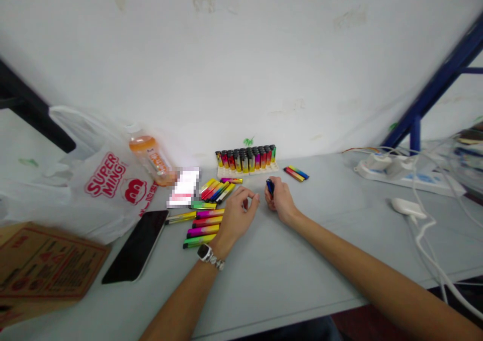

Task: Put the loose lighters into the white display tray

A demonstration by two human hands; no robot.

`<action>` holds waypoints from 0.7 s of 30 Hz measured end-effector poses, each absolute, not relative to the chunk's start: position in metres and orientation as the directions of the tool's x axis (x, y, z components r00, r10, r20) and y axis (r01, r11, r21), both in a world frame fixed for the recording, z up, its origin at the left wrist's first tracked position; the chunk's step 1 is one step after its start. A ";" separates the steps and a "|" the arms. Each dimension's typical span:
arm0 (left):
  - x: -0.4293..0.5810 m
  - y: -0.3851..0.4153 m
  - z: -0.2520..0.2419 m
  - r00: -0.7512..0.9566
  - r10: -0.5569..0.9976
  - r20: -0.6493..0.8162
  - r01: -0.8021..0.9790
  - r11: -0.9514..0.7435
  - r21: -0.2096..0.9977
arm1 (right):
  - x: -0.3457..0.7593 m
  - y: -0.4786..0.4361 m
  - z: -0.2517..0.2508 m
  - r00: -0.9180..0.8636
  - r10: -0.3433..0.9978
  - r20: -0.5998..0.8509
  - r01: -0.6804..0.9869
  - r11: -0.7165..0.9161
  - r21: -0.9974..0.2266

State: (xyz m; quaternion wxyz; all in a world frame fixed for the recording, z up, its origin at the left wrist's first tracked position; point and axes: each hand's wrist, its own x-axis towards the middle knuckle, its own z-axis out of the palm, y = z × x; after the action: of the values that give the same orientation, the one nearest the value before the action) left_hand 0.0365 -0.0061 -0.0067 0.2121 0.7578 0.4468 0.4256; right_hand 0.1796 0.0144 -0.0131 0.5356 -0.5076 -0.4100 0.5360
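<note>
My right hand (281, 199) is closed round a dark blue lighter (270, 186), whose end sticks up between thumb and fingers. To its left, my left hand (239, 212) has its fingers curved, thumb and fingertips apart, with nothing visible between them. A watch (206, 252) is on the left wrist. Behind the hands, a cream rack (247, 171) holds several upright lighters (249, 159) with black tops. Several colourful lighters (204, 230) lie flat beside and partly behind my left hand, and others (217, 190) lie nearer the rack. A few more lighters (296, 173) lie right of the rack.
At left are a cardboard box (49, 265), a white plastic bag (109, 180), an orange drink bottle (153, 160), a black phone (138, 248) and a blurred white item (184, 186). A power strip (411, 177), white adapter (408, 208) and cables lie at right.
</note>
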 end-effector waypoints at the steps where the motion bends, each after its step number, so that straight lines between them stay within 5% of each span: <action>1: 0.036 -0.006 -0.007 0.239 0.857 0.457 0.498 -0.512 0.700 | 0.180 0.014 -0.013 0.083 0.991 -0.108 -0.164 -0.094 -0.982; 14: 0.035 -0.004 -0.007 0.259 0.848 0.462 0.511 -0.526 0.680 | 0.177 0.007 -0.006 -0.065 0.997 0.049 -0.206 0.034 -0.978; 21: 0.036 -0.004 -0.009 0.251 0.851 0.462 0.509 -0.522 0.684 | 0.177 0.008 -0.017 0.011 0.989 0.149 -0.068 0.150 -0.986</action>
State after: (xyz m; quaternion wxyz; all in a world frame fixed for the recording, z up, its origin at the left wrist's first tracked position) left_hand 0.0361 -0.0044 -0.0087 0.2031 0.7644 0.4446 0.4204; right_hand 0.1772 0.0077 -0.0173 0.5546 -0.4451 -0.5170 0.4764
